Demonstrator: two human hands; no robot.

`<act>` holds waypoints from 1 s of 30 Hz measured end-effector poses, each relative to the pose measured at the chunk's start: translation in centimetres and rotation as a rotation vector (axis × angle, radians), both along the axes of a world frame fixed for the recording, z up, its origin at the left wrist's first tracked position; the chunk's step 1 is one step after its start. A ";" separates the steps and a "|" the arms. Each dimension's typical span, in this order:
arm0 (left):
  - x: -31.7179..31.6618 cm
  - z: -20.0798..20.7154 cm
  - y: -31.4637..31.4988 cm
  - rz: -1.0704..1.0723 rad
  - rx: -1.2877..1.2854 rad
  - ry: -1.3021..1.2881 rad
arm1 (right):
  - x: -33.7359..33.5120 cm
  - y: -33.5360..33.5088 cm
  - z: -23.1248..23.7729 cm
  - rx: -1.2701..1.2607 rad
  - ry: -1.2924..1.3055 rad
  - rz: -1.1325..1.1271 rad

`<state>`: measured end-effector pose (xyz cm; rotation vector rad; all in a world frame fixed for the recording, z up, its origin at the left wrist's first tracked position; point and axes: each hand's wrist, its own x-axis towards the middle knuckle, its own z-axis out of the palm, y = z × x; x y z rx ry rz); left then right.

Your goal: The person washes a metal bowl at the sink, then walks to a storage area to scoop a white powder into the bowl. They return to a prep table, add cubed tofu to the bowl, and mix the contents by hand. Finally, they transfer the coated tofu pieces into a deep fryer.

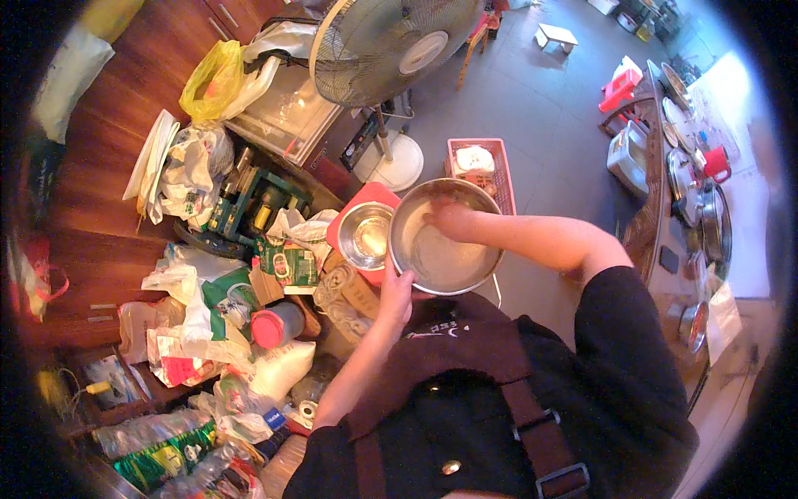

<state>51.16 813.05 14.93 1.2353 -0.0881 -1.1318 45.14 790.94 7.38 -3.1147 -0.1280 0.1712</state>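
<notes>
A large round metal bowl [404,224] rests in front of my body, with a pale greyish-beige layer inside that I cannot identify. On its near left edge, my left hand [397,293] grips the rim. My right hand [451,219] reaches down into the bowl from the right; its fingers are blurred and partly hidden against the contents. Close to the left stands a smaller metal bowl [352,233] with something pale and shiny in it. It sits on a red stool [376,193].
A standing fan [407,50] rises ahead. Beyond the bowl is a pink basket [504,162] holding a white item. Bags, bottles and a red-lidded jar [278,324] crowd the left. A wooden table [665,283] with pots and a red mug [715,164] runs along the right.
</notes>
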 end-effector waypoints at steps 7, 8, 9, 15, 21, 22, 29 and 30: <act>0.6 -2.8 1.3 -0.045 -0.018 -0.046 | -4.0 7.7 -0.8 0.211 0.601 -0.269; 0.4 -3.3 1.0 -0.063 -0.032 -0.059 | -3.8 8.8 -1.4 0.285 0.442 -0.135; 0.2 -3.7 0.8 -0.081 -0.046 -0.072 | -3.7 9.2 -1.8 0.338 0.307 -0.013; -2.0 -3.4 -1.2 -0.226 -0.029 -0.027 | -6.1 3.8 -1.7 0.749 -0.149 -1.066; -6.1 -1.8 -8.7 -0.444 -0.092 -0.142 | -10.2 1.8 -1.4 0.524 0.117 -0.938; -7.3 -1.5 -9.7 -0.466 -0.027 -0.058 | -11.9 1.5 -1.6 0.365 0.164 -0.709; -17.9 -2.1 -22.4 -0.597 0.087 0.002 | -27.9 -9.4 1.4 0.752 0.503 -0.416; -19.7 -1.8 -24.2 -0.642 0.072 -0.003 | -29.2 -10.8 1.6 0.768 0.454 -0.565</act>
